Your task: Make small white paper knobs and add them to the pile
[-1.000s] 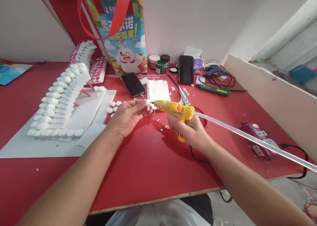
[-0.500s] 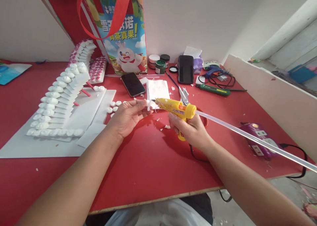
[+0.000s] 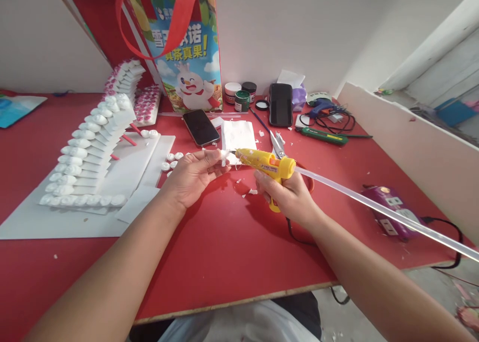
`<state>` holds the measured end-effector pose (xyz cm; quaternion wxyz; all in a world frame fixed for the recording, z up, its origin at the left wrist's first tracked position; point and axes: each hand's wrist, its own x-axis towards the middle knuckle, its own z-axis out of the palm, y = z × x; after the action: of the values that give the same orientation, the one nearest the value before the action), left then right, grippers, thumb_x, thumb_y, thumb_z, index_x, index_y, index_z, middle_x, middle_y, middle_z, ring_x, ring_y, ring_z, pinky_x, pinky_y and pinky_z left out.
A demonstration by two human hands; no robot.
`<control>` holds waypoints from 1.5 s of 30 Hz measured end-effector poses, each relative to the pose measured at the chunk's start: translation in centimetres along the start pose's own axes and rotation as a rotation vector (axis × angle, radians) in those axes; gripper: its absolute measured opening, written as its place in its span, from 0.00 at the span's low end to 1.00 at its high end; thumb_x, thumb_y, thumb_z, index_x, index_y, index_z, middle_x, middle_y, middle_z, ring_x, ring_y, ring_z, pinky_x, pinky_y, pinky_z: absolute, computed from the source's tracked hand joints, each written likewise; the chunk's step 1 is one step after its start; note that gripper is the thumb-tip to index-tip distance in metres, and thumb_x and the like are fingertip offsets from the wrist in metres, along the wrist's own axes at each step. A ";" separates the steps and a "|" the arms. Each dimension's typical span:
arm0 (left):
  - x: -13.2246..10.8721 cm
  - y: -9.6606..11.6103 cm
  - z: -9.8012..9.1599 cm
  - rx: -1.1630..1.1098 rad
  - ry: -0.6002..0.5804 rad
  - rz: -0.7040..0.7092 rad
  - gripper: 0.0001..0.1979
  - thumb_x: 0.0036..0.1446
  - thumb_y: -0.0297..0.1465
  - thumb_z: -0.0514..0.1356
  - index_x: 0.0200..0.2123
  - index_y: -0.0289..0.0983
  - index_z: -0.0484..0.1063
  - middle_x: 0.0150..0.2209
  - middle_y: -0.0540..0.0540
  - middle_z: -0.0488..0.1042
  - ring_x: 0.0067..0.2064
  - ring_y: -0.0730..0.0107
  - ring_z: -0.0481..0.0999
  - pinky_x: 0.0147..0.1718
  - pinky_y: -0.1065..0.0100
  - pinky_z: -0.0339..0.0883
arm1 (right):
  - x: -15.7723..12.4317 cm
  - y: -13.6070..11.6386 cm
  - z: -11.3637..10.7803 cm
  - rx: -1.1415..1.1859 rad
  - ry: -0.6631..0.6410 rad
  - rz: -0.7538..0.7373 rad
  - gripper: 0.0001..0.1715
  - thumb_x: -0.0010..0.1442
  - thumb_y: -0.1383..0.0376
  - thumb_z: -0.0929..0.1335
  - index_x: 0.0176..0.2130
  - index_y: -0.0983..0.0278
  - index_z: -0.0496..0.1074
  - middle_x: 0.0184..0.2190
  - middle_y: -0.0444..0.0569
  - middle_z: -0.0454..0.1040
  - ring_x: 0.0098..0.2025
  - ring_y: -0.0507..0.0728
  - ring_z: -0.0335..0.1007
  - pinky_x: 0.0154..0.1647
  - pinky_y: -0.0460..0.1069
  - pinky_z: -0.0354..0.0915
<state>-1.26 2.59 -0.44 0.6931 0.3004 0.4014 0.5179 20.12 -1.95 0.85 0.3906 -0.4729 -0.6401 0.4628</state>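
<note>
My right hand [image 3: 286, 192] is wrapped round the handle of a yellow hot glue gun [image 3: 258, 161], with a long clear glue stick [image 3: 359, 197] sticking out of its back. Between thumb and fingers, my left hand [image 3: 196, 174] pinches a small white piece [image 3: 225, 157], its exact kind partly hidden. The gun's nozzle is right at that piece; whether they touch I cannot tell. Left of my hand, small white rosettes [image 3: 171, 157] lie on the red table. Further left, a curved white stepped model [image 3: 93, 157] edged with white rosettes stands on a white board [image 3: 22, 222].
Behind my hands lie a phone [image 3: 201, 127], white tissue [image 3: 238, 135], scissors [image 3: 277, 145] and paint jars [image 3: 242, 101]. A printed bag [image 3: 194, 82] stands at the back. On the right are a green-handled tool [image 3: 325, 136], a blue glue gun [image 3: 322, 107] and a purple power strip [image 3: 392, 212].
The white piece in my left hand has turned slightly against the nozzle. Both hands have otherwise stayed almost where they were.
</note>
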 end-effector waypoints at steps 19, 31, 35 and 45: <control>-0.1 0.1 0.2 0.015 0.009 0.013 0.17 0.36 0.37 0.81 0.25 0.33 0.80 0.31 0.44 0.80 0.37 0.64 0.79 0.49 0.57 0.73 | 0.1 -0.1 0.1 0.023 0.002 0.032 0.30 0.66 0.45 0.67 0.23 0.62 0.64 0.17 0.41 0.61 0.19 0.49 0.56 0.20 0.47 0.54; 0.1 -0.1 -0.2 -0.005 0.005 0.025 0.16 0.36 0.35 0.81 0.25 0.34 0.81 0.29 0.47 0.79 0.36 0.68 0.78 0.49 0.57 0.74 | 0.2 -0.2 -0.2 0.031 0.084 0.041 0.28 0.66 0.49 0.67 0.22 0.63 0.66 0.17 0.42 0.64 0.19 0.48 0.59 0.21 0.47 0.57; 0.1 -0.1 -0.1 -0.010 0.004 0.025 0.16 0.36 0.35 0.81 0.25 0.34 0.81 0.28 0.47 0.78 0.36 0.69 0.77 0.50 0.57 0.74 | 0.2 -0.7 -0.6 0.079 0.158 0.059 0.25 0.64 0.49 0.69 0.25 0.65 0.71 0.19 0.43 0.67 0.20 0.49 0.61 0.22 0.46 0.59; -0.3 -0.2 0.1 0.018 -0.043 -0.022 0.18 0.36 0.38 0.81 0.26 0.34 0.81 0.28 0.48 0.78 0.35 0.66 0.80 0.48 0.59 0.74 | 0.1 -0.1 -8.4 -0.234 0.558 0.223 0.29 0.53 0.42 0.73 0.28 0.67 0.76 0.21 0.46 0.70 0.21 0.50 0.62 0.20 0.46 0.57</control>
<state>-1.16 2.24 -0.50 0.7045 0.3130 0.3945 0.5001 28.00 0.05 3.17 0.4408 -0.6906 -0.5014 0.2782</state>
